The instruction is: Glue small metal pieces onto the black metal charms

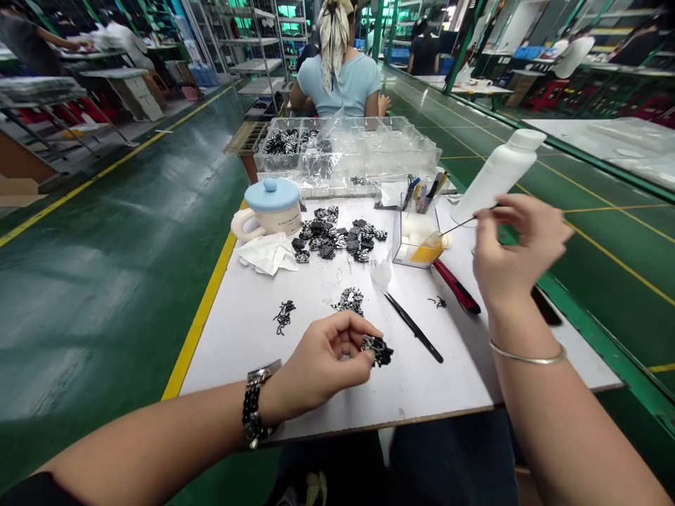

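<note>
Our left hand [321,362] pinches, fingers closed, a clump of small black metal parts [377,349] over the near end of a white table [253,365]. Our right hand [514,246] grips a thin stick [461,225] at right. Farther along lie black tweezers [414,327], a blue-lidded mug [271,207] and a clear tray [342,147]. Beyond, a seated co-worker [337,84] faces away above a green floor [121,281] with yellow lines.

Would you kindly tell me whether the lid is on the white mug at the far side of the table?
Yes, it is on: the pale blue lid sits squarely over the top of the white mug, hiding its mouth.
</note>
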The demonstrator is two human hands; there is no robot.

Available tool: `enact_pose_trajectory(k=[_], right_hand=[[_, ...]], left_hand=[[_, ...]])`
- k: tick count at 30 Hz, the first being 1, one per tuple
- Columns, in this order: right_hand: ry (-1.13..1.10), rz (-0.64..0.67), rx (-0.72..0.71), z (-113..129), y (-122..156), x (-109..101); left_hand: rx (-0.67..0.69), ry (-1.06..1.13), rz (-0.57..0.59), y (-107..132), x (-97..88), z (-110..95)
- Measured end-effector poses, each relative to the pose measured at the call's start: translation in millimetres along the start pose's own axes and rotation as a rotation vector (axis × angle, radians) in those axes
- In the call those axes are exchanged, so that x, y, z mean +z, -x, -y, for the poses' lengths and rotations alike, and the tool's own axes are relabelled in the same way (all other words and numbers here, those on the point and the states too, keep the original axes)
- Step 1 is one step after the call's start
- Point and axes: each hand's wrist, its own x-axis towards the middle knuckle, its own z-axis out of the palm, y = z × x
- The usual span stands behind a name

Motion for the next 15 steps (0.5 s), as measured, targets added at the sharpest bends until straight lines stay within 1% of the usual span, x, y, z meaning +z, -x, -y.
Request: enact_pose_trajectory(k=[2, 4, 5, 6, 7, 8, 9, 11, 12, 15], right_hand=[[0.084, 0.062, 0.062, 9, 2, 0], [0.137, 0.153, 0.114, 28, 13, -11], [0.112, 0.172, 0.135, 41, 21, -20], [0.015, 0.189, 0.142, 53, 31, -31], [-0.138, 0.208, 0.135, 66, 42, -41], [-0.314, 0.276, 0.107, 78, 53, -51], [-0.430, 0.369, 0.064, 89, 64, -58], [-0.526, 0.477, -0.005, 104, 82, -67], [-0.542, 0.505, -0.024, 109, 89, -69], [-0.593, 0.496, -0.027, 115, 101, -66]], left_hand=[[-0.081, 0.128, 0.010, -2, -0.9, -1], [-0.122, 0.231, 0.019, -4, -0.9, -3], [-0.138, 0.274, 0.024, -5, -0.6, -4], [-0.155, 0.312, 0.029, -6, -0.1, -4], [-0.172, 0.353, 0.035, -6, 0.5, -5], [-0.189, 0.394, 0.043, -6, 1.2, -5], [-0.206, 0.435, 0.055, -6, 2.0, -5], [-0.248, 0.502, 0.095, -5, 3.5, -5], [-0.272, 0.525, 0.118, -4, 4.2, -4], [-0.332, 0.545, 0.164, -2, 5.1, -1]])
